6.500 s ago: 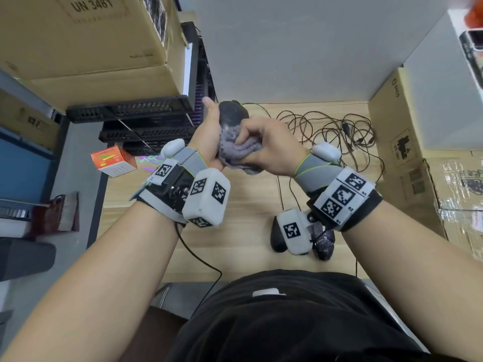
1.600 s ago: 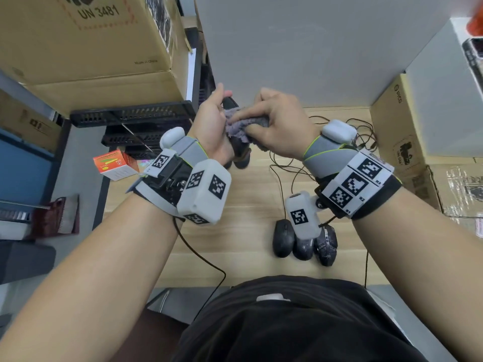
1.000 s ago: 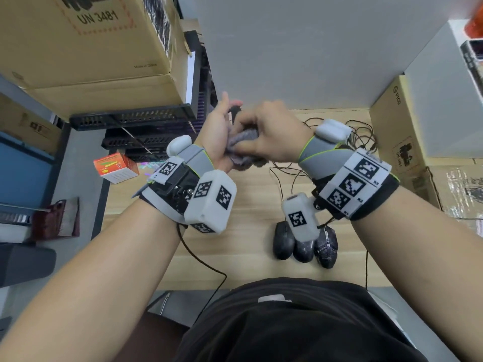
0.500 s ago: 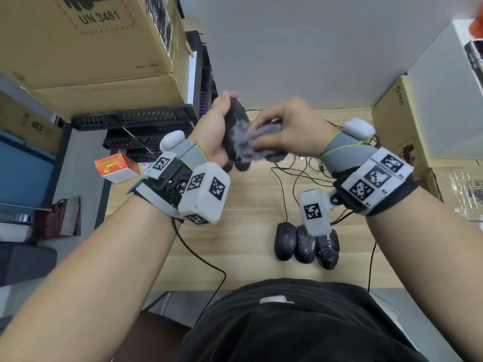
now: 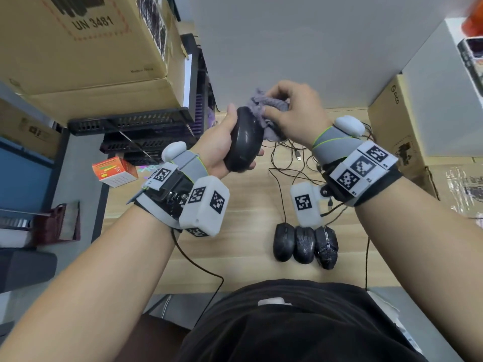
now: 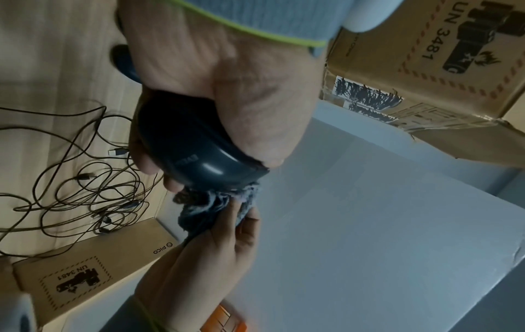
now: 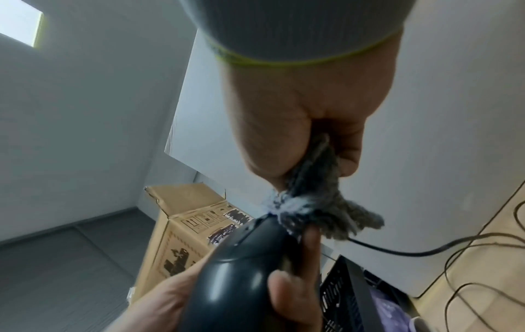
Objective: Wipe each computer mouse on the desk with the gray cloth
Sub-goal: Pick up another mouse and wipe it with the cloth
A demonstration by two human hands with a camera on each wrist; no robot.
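Note:
My left hand (image 5: pixel 222 150) grips a glossy black mouse (image 5: pixel 244 139) lifted above the desk, thumb along its far side and fingers curled under it. The left wrist view shows the same black mouse (image 6: pixel 196 155) in my palm. My right hand (image 5: pixel 292 113) holds the bunched gray cloth (image 5: pixel 264 108) against the front end of that mouse. In the right wrist view the gray cloth (image 7: pixel 318 202) sticks out of my fist onto the black mouse (image 7: pixel 241 269). Three more dark mice (image 5: pixel 304 244) lie side by side on the wooden desk (image 5: pixel 248 244) near its front edge.
A tangle of thin cables (image 5: pixel 295 163) lies on the desk behind the three mice. Cardboard boxes (image 5: pixel 78 48) and black trays (image 5: pixel 136 124) stack at the left, another cardboard box (image 5: pixel 400 121) at the right. An orange box (image 5: pixel 115 172) sits at the desk's left edge.
The cloth has slid from the mouse's side up to its front end. My left hand turned the mouse so that its glossy back faces me.

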